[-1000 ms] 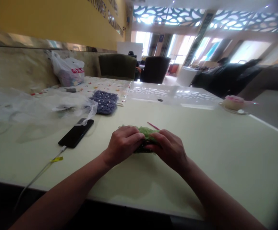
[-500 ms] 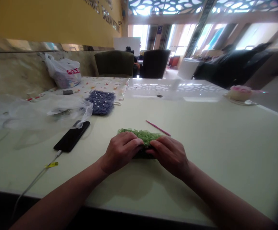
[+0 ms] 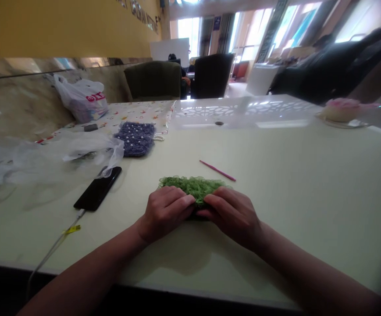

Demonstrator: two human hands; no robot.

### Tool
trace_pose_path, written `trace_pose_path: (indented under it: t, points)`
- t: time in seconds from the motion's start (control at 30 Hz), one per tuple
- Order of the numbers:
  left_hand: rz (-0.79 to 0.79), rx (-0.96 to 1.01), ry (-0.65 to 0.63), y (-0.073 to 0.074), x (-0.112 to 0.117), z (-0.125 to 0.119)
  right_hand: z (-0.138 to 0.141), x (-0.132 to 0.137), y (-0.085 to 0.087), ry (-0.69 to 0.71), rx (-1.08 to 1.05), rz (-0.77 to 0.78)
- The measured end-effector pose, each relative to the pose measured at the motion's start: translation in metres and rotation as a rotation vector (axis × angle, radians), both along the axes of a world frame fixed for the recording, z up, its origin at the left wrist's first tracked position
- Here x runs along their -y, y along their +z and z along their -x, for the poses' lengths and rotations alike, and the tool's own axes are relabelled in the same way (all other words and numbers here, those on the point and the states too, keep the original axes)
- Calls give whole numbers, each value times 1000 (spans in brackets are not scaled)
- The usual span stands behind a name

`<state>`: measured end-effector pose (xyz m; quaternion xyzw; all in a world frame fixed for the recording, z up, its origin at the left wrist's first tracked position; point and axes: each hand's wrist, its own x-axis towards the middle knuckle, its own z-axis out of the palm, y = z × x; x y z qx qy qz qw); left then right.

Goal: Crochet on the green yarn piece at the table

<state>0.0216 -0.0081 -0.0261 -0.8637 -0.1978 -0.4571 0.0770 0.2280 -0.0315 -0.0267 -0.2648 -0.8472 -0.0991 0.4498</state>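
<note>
Both hands sit side by side on a ruffled green crocheted piece (image 3: 190,185) lying on the pale cream table (image 3: 308,210). My left hand (image 3: 165,213) is curled over its left half, and my right hand (image 3: 233,216) covers its right half. Their fingertips nearly meet, and a dark underside shows between them. Just beyond the piece lies a thin pink crochet hook (image 3: 217,170), touching neither hand.
Left of my hands are a black phone (image 3: 97,188) on a charging cable (image 3: 55,250), a purple pearl-studded crocheted pouch (image 3: 135,139), and a clear plastic bag (image 3: 62,156). A pink-topped item on a dish (image 3: 340,109) stands far right. Dark chairs (image 3: 153,81) stand beyond the table.
The view has tilted, shifting the room and table within the frame. More of the green piece now shows above my hands, which stay on it. The hook lies apart from them.
</note>
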Motion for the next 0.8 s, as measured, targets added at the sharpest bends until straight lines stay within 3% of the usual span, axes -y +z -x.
trace_pose_path:
  t: [0.4,0.8]
  points:
    - [67,76,18,1,3,4,2,3,9,58,-81,126]
    - [49,44,34,4,8,1,6,6,3,26,-83,24]
